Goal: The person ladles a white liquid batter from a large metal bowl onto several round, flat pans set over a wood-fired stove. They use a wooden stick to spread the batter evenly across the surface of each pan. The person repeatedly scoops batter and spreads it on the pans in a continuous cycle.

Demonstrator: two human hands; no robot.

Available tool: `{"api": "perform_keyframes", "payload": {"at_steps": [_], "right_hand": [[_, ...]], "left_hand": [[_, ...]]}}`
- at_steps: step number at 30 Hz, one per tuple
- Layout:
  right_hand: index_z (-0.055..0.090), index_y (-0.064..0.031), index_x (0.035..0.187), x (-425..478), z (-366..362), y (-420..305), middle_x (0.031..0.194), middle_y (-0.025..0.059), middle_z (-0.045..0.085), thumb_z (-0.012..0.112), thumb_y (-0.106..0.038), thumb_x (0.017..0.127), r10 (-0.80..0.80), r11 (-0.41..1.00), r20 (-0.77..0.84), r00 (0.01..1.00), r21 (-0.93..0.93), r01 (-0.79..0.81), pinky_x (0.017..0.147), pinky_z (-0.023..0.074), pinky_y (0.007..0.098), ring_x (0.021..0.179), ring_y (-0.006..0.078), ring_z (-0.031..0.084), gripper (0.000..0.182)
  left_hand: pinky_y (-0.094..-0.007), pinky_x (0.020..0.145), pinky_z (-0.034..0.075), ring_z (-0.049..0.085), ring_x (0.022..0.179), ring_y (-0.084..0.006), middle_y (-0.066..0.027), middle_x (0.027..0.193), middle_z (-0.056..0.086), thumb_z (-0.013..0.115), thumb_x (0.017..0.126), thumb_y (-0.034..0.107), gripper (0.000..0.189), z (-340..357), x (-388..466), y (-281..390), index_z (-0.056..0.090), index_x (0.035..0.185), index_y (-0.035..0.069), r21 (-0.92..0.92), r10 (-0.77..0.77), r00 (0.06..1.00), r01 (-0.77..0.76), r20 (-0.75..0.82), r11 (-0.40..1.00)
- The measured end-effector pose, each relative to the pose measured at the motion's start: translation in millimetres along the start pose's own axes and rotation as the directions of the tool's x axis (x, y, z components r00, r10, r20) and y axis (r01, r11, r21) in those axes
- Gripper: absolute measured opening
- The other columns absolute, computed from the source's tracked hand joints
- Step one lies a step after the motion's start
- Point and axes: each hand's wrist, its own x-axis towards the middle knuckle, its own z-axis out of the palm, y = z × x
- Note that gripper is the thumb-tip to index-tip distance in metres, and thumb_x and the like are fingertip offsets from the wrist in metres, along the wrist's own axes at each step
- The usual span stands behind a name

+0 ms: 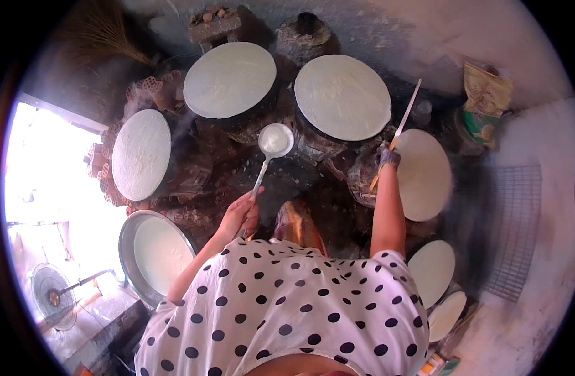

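Observation:
My left hand (240, 217) grips the handle of a metal ladle (275, 140), whose bowl holds some pale liquid. My right hand, in a purple glove (389, 156), is closed around a long thin stick (407, 109) that points up and away. Beside that hand is a round pale sheet (423, 176) on a stove. Two larger round white sheets (230, 80) (342, 97) cover dark-rimmed pots beyond the ladle. Another white round (142, 155) is at the left. A wide metal basin (128, 244) of white batter stands by my left forearm.
Two smaller white rounds (432, 272) (447, 316) are at the lower right. Perforated briquettes (106, 181) line the left side. A fan (55, 297) stands at the lower left, a wire grille (515, 230) at the right, and a broom (104, 35) and a bag (485, 101) near the walls.

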Motion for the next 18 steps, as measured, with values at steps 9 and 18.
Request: {"api": "perform_keyframes", "payload": {"at_steps": [9,18], "right_hand": [[0.066,-0.0023,0.108,45,48,-115,0.102,0.0156,0.068,0.081,-0.025,0.067,-0.15,0.969,-0.157,0.976,-0.22,0.113,0.078,0.0533,0.0371,0.088,0.0287,0.067,0.05],[0.07,-0.0036,0.101,60,54,-104,0.091,0.011,0.069,0.08,-0.023,0.069,-0.232,0.973,-0.079,0.97,-0.03,0.23,0.073,0.0505,0.0344,0.078,0.019,0.063,0.039]], "left_hand": [[-0.019,0.041,0.026,0.03,0.046,-0.0053,0.004,0.065,0.036,0.037,0.101,0.018,0.037,-1,-5,8,0.042,0.138,0.012,-0.175,0.007,0.961,-0.057,-0.278,0.983],[-0.0195,0.041,0.026,0.031,0.044,-0.0053,0.0045,0.063,0.037,0.038,0.101,0.019,0.038,10,19,18,0.043,0.138,0.014,-0.221,0.059,0.963,-0.12,-0.264,0.968]]}}
